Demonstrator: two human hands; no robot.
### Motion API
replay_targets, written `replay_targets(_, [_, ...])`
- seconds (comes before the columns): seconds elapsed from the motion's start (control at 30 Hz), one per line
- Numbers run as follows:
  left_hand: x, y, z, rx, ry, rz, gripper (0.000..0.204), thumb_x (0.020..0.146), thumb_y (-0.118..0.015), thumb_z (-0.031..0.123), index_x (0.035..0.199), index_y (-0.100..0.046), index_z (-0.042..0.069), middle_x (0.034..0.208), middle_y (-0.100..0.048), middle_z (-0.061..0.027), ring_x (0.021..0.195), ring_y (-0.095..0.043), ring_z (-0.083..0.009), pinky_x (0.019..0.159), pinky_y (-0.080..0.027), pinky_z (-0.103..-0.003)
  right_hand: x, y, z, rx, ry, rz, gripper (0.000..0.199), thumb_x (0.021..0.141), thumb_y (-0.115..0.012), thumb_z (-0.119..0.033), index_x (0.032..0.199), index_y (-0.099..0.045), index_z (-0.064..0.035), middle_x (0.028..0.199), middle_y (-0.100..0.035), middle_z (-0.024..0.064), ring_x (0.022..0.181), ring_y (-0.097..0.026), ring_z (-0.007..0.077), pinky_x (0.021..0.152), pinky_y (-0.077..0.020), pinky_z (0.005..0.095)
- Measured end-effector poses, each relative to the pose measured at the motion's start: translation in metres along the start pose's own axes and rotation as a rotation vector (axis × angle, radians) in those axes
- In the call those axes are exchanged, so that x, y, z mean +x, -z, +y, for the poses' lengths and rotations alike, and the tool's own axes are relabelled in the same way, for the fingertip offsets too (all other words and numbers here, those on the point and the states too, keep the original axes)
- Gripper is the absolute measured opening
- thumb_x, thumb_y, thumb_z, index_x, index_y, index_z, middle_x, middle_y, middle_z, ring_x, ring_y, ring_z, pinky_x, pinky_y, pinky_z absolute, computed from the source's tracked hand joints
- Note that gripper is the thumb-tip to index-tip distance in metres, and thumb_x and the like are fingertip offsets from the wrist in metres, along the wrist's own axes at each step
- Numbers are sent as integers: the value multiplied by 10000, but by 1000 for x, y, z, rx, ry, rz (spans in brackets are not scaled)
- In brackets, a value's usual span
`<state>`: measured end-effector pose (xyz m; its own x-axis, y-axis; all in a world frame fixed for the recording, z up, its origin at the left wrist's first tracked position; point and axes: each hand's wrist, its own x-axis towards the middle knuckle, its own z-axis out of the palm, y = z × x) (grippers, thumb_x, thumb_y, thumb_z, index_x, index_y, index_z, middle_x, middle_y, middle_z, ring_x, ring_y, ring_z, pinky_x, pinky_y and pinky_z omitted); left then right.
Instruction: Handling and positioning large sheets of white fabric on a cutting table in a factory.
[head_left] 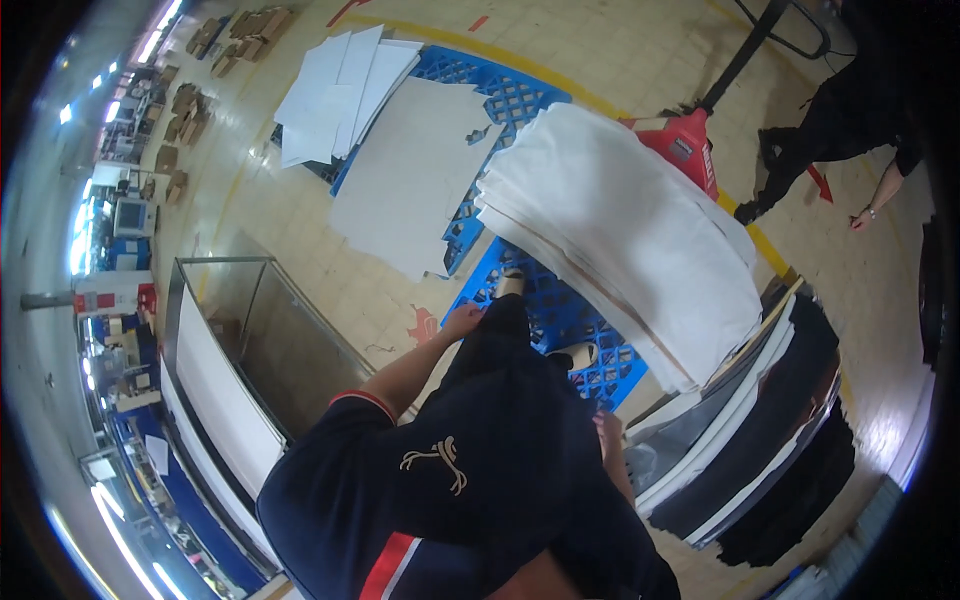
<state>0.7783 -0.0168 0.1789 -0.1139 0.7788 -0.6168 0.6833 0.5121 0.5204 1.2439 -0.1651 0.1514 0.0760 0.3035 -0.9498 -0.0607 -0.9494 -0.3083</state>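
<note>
My left hand (pixel 463 320) hangs beside my dark trouser leg, fingers loosely bent, with nothing visible in it. At my other side, my right hand (pixel 610 432) is down by the hip, its fingers loosely extended and no object showing in them. I stand on a blue plastic pallet (pixel 612 378). Ahead and to the right of my feet, a thick stack of white sheets (pixel 620 220) lies on the pallet, with a thin brown layer showing along its edge. Neither hand touches the stack.
Flat pale board (pixel 410 170) and white panels (pixel 345 95) lie on blue pallets ahead. A red pallet jack (pixel 685 150) stands behind the stack, near another person in dark clothes (pixel 850 125). A metal-framed cart (pixel 230 340) is left; rolled black and white material (pixel 760 440) is right.
</note>
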Motion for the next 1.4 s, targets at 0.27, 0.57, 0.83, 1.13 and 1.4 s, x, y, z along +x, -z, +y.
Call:
replay_targets(0.27, [44, 9, -166, 61, 147, -654, 367, 830, -474, 371, 931, -608, 45, 695, -606, -151, 588, -590, -301, 536, -460, -452, -46, -61, -63, 315, 176, 224, 361, 823, -550, -348, 1039, -553, -59, 872, -644, 75, 707, -611, 139, 605, -450, 274])
replay_targets(0.57, [187, 204, -73, -237, 85, 37, 209, 833, -535, 255, 863, -602, 59, 698, -614, -67, 569, -591, -155, 513, -467, -282, -3, -149, 42, 95, 235, 133, 251, 854, -513, -326, 915, -597, -98, 873, -631, 84, 708, -580, 150, 612, -472, 333])
replay_targets(0.83, [209, 225, 6, -521, 39, -211, 191, 879, -515, 263, 939, -581, 95, 786, -594, -37, 664, -585, -129, 556, -463, -264, 107, -201, -35, -435, 181, 185, 290, 860, -479, -330, 756, -597, -87, 686, -629, 71, 575, -596, 186, 471, -452, 314])
replay_targets(1.13, [255, 243, 61, 338, -124, -417, 233, 820, -576, 259, 903, -619, 45, 751, -618, -77, 688, -604, -174, 641, -484, -301, -9, -206, -235, 806, 444, 281, 345, 900, -479, -329, 1106, -551, -61, 895, -631, 54, 787, -598, 150, 689, -470, 286])
replay_targets(1.4, [332, 262, 116, 153, -177, -564, 219, 831, -521, 170, 978, -593, 23, 800, -623, -77, 657, -603, -139, 638, -483, -260, 1, -359, -85, 945, 101, 461, 344, 868, -529, -335, 1080, -543, -64, 894, -630, 71, 760, -593, 160, 691, -469, 287])
